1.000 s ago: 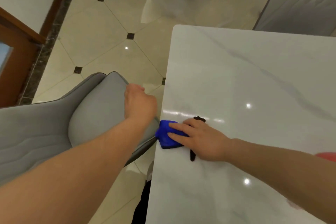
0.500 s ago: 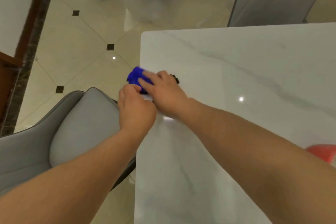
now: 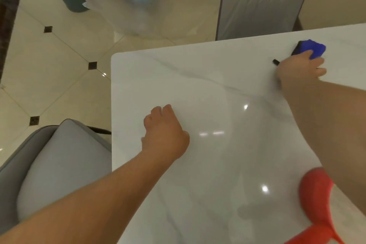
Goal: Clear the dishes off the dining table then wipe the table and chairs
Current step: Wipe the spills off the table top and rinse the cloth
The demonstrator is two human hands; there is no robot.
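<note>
Right hand [image 3: 300, 68] is clamped on the blue cloth [image 3: 313, 48], pressed to the table [image 3: 208, 89]; left hand [image 3: 165, 134] is loosely curled, empty, rested there. No writing readable anywhere.

Blurred clear bag [image 3: 138, 0], contents unclear

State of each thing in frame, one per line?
blue cloth: bunched, pressed on table by right hand
left hand: loosely curled, empty, resting on table
table: glossy, no dishes visible
grey chair: beside table edge, unoccupied
</note>
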